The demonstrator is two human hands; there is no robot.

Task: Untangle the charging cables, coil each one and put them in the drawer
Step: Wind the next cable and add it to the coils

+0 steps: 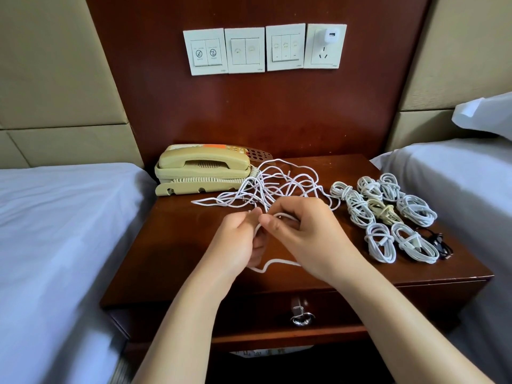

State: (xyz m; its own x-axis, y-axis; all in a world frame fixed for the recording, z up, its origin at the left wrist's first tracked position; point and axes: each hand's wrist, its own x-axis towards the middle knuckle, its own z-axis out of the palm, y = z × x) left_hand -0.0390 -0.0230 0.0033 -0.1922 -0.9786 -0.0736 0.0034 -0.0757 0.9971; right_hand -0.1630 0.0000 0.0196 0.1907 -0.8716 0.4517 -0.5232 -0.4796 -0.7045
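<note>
A bed [55, 217] with a white sheet lies at the far left, touching the dark wooden nightstand [180, 259]. A beige telephone [202, 167] sits at the back left of the nightstand top. Just right of it, touching its side, a loose tangle [277, 184] of thin white cables spreads across the middle of the top.

In front of the tangle the two hands meet. The left hand [238, 239] has its fingers curled round a white cable [266, 268], its thumb and forefinger pressed together at the top. The cable runs down through the palm and comes out below the hand onto the wood, where it trails to the right under the other wrist. The right hand [304, 236] pinches a loop of the same cable between its thumb [273, 220] and its bent fingers, right beside the left fingertips. Strands lead from both hands back into the tangle.

Below the tabletop is the drawer [360, 306] with its metal handle [302, 314]. On the wall panel above, a row of switches [243, 49] ends in a socket with a white charger [331, 37] plugged in. Right of the hands, well apart from the fingers, several coiled cables [388, 214] lie close together, with a black cable [437, 242] at their near right edge. A second bed [457, 189] stands at the far right.
</note>
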